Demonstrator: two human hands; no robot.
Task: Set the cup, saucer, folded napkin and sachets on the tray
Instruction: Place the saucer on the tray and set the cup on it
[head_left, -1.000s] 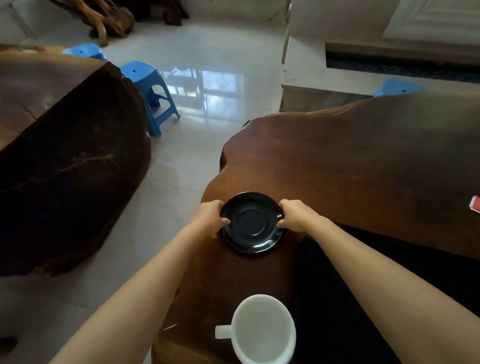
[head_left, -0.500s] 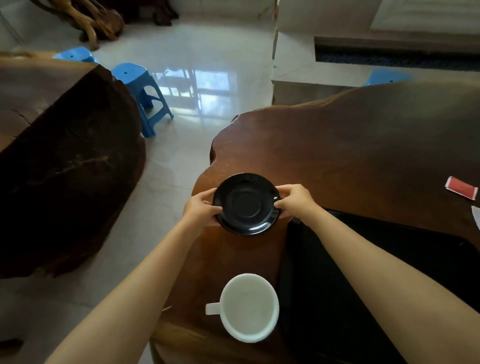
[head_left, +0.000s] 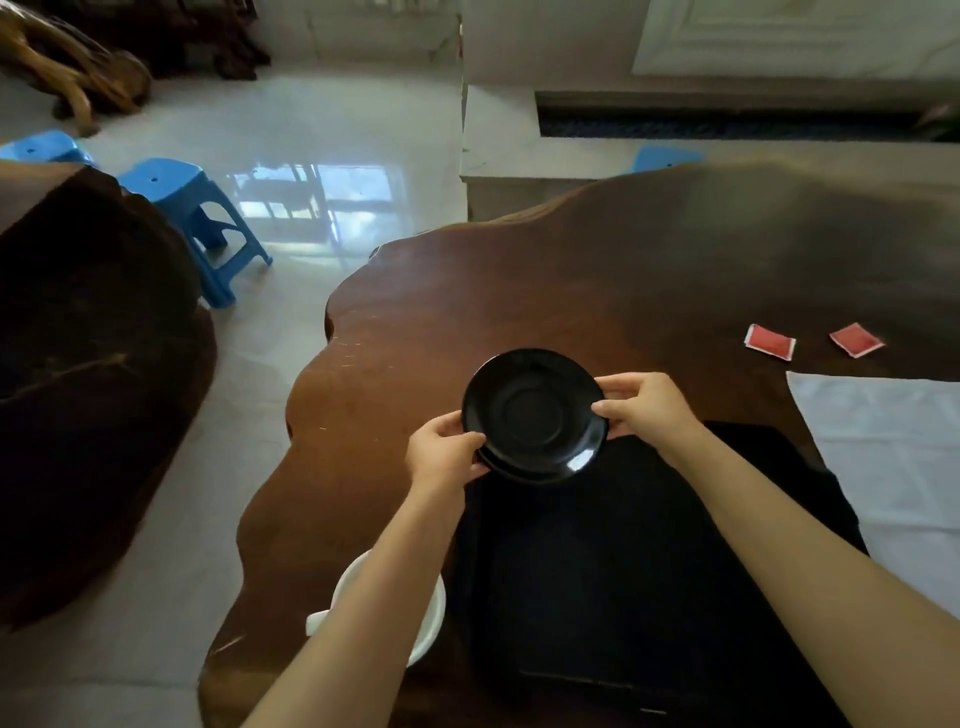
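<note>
I hold a black saucer (head_left: 535, 415) lifted and tilted over the far left corner of the black tray (head_left: 623, 571). My left hand (head_left: 447, 454) grips its near-left rim and my right hand (head_left: 644, 408) grips its right rim. A white cup (head_left: 428, 613) stands on the table left of the tray, mostly hidden by my left forearm. Two red sachets (head_left: 770, 341) (head_left: 856, 339) lie on the table at the far right. A white napkin (head_left: 893, 457) lies spread flat to the right of the tray.
The brown wooden table (head_left: 519, 291) has an irregular edge that drops to a glossy tiled floor on the left. Blue plastic stools (head_left: 192, 208) and a dark wooden slab (head_left: 88, 364) stand on the left.
Both hands have lifted the saucer off the table and carried it right, over the tray's corner. The sachets and napkin have come into view.
</note>
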